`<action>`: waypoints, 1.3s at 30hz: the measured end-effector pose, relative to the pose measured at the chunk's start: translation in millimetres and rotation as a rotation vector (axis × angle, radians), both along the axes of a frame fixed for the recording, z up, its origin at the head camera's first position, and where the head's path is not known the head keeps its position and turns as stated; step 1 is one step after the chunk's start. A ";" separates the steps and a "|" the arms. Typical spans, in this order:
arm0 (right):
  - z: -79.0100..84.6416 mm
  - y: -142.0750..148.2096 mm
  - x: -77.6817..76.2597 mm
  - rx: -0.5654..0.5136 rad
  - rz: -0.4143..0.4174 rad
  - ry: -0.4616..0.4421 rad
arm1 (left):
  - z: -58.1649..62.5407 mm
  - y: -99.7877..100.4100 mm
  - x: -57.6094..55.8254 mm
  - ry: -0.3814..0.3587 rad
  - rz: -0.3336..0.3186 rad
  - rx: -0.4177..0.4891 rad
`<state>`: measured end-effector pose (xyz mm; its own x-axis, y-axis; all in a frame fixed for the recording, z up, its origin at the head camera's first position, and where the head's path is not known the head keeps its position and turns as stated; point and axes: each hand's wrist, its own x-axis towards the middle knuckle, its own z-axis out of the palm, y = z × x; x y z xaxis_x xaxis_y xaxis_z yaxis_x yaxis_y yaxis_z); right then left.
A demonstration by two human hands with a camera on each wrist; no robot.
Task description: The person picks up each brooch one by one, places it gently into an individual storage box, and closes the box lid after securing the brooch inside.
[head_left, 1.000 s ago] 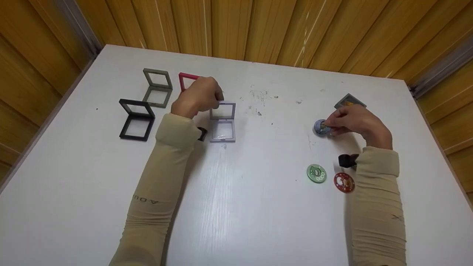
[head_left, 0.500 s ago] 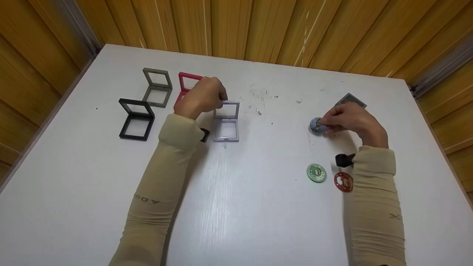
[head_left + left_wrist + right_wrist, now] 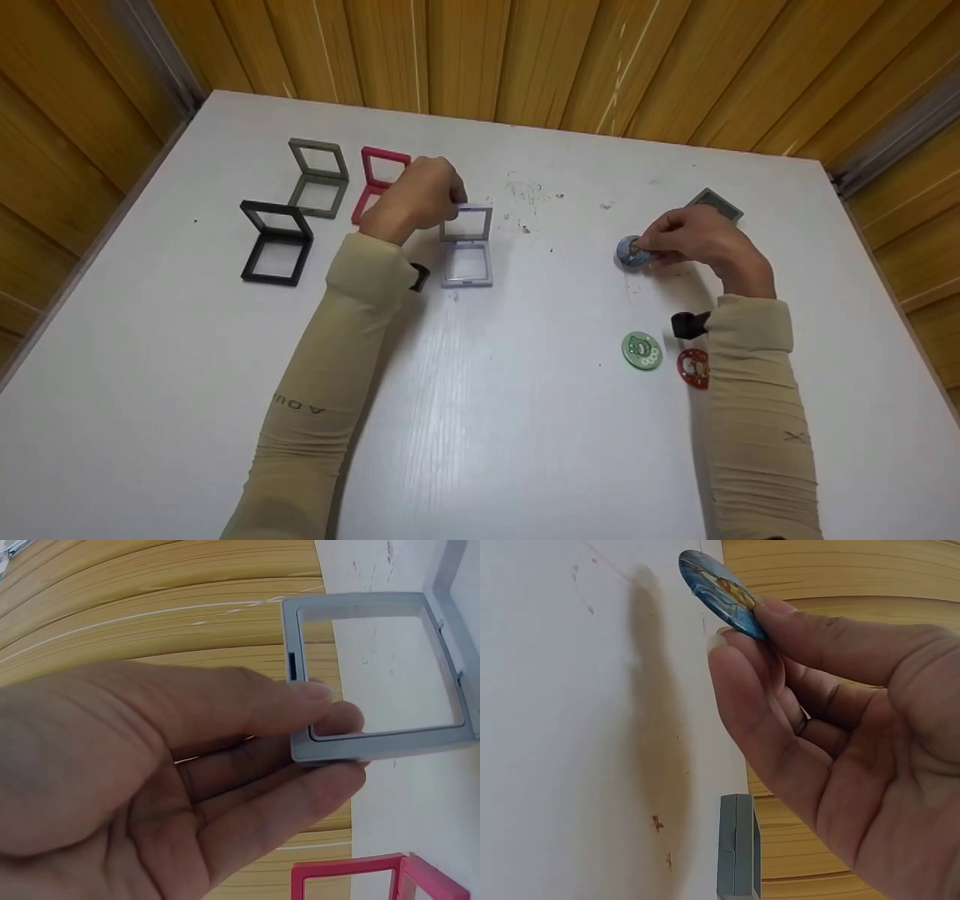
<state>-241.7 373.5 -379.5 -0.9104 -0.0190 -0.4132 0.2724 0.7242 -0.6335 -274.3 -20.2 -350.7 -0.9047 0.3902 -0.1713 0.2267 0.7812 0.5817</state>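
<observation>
My left hand (image 3: pixel 421 193) pinches the raised lid's corner of a pale lilac hinged display frame (image 3: pixel 466 283), whose clear-windowed base lies on the white table. In the left wrist view the thumb (image 3: pixel 247 701) lies over the lid's rim and fingers are behind it. My right hand (image 3: pixel 705 244) pinches a round blue badge (image 3: pixel 631 252) by its edge between thumb and fingers. The right wrist view has the badge (image 3: pixel 718 594) tilted above the table, its shadow below. Near the right forearm lie a green badge (image 3: pixel 642 351) and a red badge (image 3: pixel 693 368), the red one partly behind the sleeve.
Three more hinged frames stand unfolded at the left: olive (image 3: pixel 319 180), black (image 3: pixel 277 244) and red (image 3: pixel 385 166), the red one partly covered by the left hand. A closed grey frame (image 3: pixel 718 202) lies beyond the right hand. A wooden slatted wall (image 3: pixel 525 60) borders the table's back.
The left hand has slid the lilac frame slightly right. The right hand has carried the blue badge a little left, away from the grey frame.
</observation>
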 end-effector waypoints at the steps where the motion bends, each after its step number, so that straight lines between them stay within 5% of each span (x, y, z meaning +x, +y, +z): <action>1: -0.2 -1.0 -0.2 0.004 0.003 0.005 | -0.5 0.5 -0.2 0.000 -0.002 0.003; 39: 0.1 -50.4 -0.9 -0.134 0.026 0.075 | -8.8 24.7 1.3 0.044 0.006 0.039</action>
<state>-242.6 323.1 -379.4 -0.9370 -0.0937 -0.3366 0.2029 0.6383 -0.7425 -273.1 4.4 -359.4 -0.9133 0.3904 -0.1158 0.2485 0.7595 0.6012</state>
